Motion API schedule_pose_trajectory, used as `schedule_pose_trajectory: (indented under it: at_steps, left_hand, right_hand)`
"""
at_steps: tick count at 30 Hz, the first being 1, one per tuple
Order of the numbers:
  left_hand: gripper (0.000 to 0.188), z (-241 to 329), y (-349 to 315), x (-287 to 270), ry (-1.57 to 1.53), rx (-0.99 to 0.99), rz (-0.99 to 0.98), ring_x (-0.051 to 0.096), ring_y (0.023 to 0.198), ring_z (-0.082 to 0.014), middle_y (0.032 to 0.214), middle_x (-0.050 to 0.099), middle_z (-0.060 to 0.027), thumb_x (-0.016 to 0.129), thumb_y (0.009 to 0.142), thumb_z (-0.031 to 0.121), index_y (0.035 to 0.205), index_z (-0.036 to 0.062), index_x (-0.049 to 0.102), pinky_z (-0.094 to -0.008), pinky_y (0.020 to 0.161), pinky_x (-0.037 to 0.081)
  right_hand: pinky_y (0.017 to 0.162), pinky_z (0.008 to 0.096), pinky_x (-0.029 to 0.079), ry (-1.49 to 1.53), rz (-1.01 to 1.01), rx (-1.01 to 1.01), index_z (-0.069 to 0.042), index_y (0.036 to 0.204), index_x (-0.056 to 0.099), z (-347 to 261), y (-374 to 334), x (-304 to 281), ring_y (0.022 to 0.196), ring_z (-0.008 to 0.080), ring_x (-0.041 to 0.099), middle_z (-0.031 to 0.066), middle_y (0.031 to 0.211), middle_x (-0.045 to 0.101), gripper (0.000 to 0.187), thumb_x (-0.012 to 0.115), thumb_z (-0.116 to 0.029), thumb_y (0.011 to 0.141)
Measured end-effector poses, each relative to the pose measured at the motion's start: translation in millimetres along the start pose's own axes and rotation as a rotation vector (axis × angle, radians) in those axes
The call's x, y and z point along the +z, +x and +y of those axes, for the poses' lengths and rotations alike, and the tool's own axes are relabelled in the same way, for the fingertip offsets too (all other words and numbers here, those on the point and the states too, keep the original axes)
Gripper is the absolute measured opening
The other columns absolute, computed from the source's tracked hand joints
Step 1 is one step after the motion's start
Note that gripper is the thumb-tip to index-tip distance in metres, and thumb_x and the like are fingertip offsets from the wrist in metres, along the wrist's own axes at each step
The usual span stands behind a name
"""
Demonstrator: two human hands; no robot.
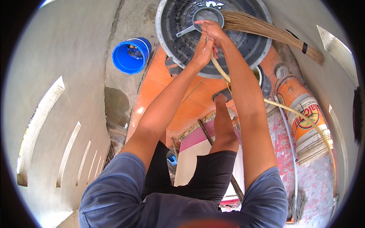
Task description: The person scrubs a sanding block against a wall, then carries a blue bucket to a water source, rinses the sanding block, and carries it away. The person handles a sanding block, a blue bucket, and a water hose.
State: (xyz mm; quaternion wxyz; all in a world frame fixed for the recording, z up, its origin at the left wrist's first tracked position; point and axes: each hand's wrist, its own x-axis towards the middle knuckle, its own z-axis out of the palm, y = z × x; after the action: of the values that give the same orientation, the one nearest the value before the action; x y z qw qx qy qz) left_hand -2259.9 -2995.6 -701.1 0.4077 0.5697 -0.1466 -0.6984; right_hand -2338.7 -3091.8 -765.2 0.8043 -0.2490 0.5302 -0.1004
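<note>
My left hand is closed around the end part of a pale yellow hose, over the near side of a large dark basin. Pressed close against it, my right hand also grips the hose near its end. Some right-hand fingertips reach over the rim of a grey dipper, whose bowl has clear water in it. The hands partly hide each other and the hose end. A stick broom lies across the basin, its bristle end beside the dipper and its dark-banded end past the rim.
A blue bucket with dark contents stands left of the basin. On the right are an orange-and-white pail, a dark bucket and a brush with a long pale handle. Slotted walls rise on both sides above orange tiles.
</note>
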Motion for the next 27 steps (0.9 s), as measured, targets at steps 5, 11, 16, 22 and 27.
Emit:
schedule_pose_trajectory:
  at_steps: [5,11,16,22,27]
  left_hand:
    - [0.027,3,29,-7,0.084,0.024,0.075,0.058,0.064,-0.0182,0.080,0.059,-0.0088,0.036,0.100,0.023,0.087,0.0032,0.051,-0.0331,0.059,0.046]
    - [0.029,1,58,-28,-0.064,-0.160,0.004,0.063,0.082,-0.0170,0.091,0.067,-0.0094,0.047,0.101,0.020,0.114,-0.0003,0.062,-0.0319,0.069,0.050]
    - [0.028,-3,82,-43,-0.226,-0.078,0.094,0.063,0.106,-0.0220,0.104,0.071,-0.0153,0.059,0.100,0.025,0.104,-0.0020,0.065,-0.0353,0.097,0.045]
    - [0.036,-23,102,-28,-0.108,-0.118,0.099,0.065,0.079,-0.0216,0.078,0.064,-0.0102,0.060,0.100,0.030,0.091,-0.0047,0.066,-0.0360,0.072,0.051]
    - [0.031,-31,106,-17,-0.062,-0.090,-0.062,0.063,0.070,-0.0210,0.081,0.064,-0.0119,0.057,0.100,0.020,0.106,-0.0098,0.061,-0.0366,0.066,0.052]
  right_hand:
    - [0.051,0.0282,0.046,-0.066,0.092,0.051,-0.001,0.129,0.054,13,-36,-6,0.052,0.0100,0.048,0.0010,0.072,0.052,0.045,0.048,-0.038,0.104]
    - [0.057,0.0266,0.050,-0.328,0.212,-0.225,-0.006,0.141,0.046,43,-75,8,0.065,0.0118,0.059,0.0060,0.092,0.062,0.045,0.052,-0.031,0.104]
    - [0.054,0.0274,0.048,-0.507,0.240,-0.296,-0.010,0.147,0.043,43,-96,7,0.060,0.0100,0.057,0.0074,0.084,0.060,0.047,0.053,-0.023,0.103]
    - [0.051,0.0285,0.047,-0.482,0.254,-0.275,-0.018,0.147,0.046,29,-117,13,0.052,0.0098,0.053,0.0049,0.075,0.055,0.043,0.050,-0.020,0.104]
    - [0.051,0.0291,0.047,-0.482,0.224,-0.251,-0.019,0.144,0.047,21,-132,6,0.052,0.0102,0.052,0.0042,0.076,0.054,0.039,0.046,-0.019,0.105]
